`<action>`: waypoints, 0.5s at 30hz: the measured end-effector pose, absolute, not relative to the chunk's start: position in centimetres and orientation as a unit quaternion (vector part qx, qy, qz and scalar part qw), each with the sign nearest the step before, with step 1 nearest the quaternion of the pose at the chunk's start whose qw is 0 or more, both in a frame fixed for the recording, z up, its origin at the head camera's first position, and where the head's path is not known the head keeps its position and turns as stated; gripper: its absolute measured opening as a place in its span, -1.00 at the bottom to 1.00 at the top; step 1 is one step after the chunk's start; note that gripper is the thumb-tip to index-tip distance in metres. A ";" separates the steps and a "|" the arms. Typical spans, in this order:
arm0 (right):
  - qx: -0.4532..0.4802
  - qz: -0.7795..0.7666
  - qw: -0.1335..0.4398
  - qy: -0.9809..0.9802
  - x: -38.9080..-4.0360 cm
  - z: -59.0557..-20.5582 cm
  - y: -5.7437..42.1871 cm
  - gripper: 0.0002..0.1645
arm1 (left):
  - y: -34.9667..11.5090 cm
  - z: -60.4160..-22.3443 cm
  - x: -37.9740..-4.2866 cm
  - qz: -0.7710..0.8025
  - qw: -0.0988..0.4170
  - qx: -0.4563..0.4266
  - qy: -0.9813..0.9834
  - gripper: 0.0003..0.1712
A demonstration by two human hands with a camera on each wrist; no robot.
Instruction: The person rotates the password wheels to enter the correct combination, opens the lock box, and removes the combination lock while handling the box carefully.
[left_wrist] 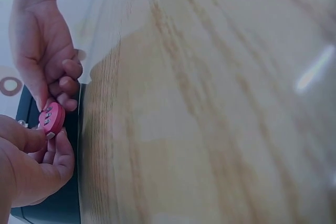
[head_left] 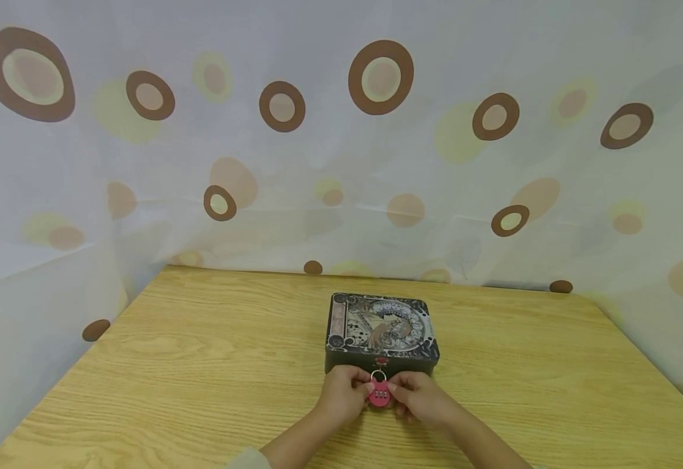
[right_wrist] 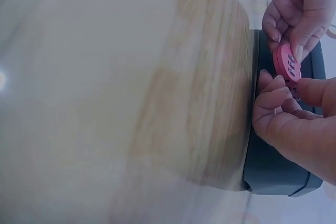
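A pink combination padlock (head_left: 379, 393) with several number dials hangs by its shackle at the front clasp (head_left: 381, 362) of a dark decorated box (head_left: 385, 326). On the padlock's left side, my left hand (head_left: 341, 393) pinches it between thumb and fingers. From the other side my right hand (head_left: 423, 398) pinches it the same way. In the left wrist view the padlock (left_wrist: 52, 119) shows its dials between both hands. The right wrist view has the padlock (right_wrist: 287, 63) in front of the box's dark side (right_wrist: 278, 177). Whether the shackle is locked, I cannot tell.
The box stands on a wood-grain table (head_left: 212, 352), its lid down. Behind the table and along its sides hangs a pale curtain (head_left: 318, 163) printed with brown and yellow circles.
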State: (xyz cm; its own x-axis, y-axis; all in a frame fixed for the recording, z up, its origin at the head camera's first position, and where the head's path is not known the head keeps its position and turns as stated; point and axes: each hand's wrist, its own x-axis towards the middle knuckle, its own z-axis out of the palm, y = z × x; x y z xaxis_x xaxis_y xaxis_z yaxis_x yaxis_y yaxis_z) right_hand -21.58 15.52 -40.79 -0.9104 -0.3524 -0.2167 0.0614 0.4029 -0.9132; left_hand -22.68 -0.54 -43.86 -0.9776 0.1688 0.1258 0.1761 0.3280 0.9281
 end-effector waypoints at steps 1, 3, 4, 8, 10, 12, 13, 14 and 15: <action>-0.090 -0.539 0.193 0.815 -21.6 -40.8 15.5 -0.76 | -0.5 -44.5 -23.0 -0.569 0.007 -0.111 -0.815 -0.87; -0.092 -0.538 0.195 0.815 -21.6 -40.8 15.6 -0.76 | -0.5 -45.4 -23.4 -0.566 0.012 -0.117 -0.816 -0.85; -0.093 -0.538 0.196 0.814 -21.6 -40.8 15.6 -0.76 | -0.5 -45.8 -23.6 -0.565 0.018 -0.124 -0.815 -0.85; -0.095 -0.542 0.200 0.811 -21.5 -40.9 15.6 -0.77 | -0.5 -44.8 -23.1 -0.577 -0.001 -0.105 -0.810 -0.87; -0.095 -0.543 0.201 0.810 -21.5 -40.9 15.5 -0.77 | -0.5 -43.8 -22.6 -0.583 -0.009 -0.096 -0.807 -0.90; -0.095 -0.544 0.202 0.809 -21.5 -40.9 15.5 -0.77 | -0.5 -42.7 -22.0 -0.585 -0.016 -0.084 -0.806 -0.90; -0.094 -0.544 0.202 0.809 -21.5 -40.9 15.4 -0.77 | -0.5 -42.4 -21.8 -0.585 -0.016 -0.083 -0.807 -0.90; -0.093 -0.543 0.202 0.810 -21.5 -40.9 15.4 -0.77 | -0.5 -42.1 -21.7 -0.585 -0.017 -0.082 -0.807 -0.89; -0.092 -0.543 0.201 0.810 -21.5 -40.9 15.4 -0.78 | -0.5 -41.9 -21.6 -0.582 -0.016 -0.082 -0.809 -0.90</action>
State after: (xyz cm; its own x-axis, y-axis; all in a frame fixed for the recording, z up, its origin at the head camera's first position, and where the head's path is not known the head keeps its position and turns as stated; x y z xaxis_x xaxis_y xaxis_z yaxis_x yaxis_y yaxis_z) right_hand -21.51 15.39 -40.89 -0.9025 -0.3667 -0.2259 0.0693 0.3940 -0.9165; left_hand -21.57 -0.50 -41.87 -0.9861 0.1512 0.0696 0.1139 0.3088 0.9443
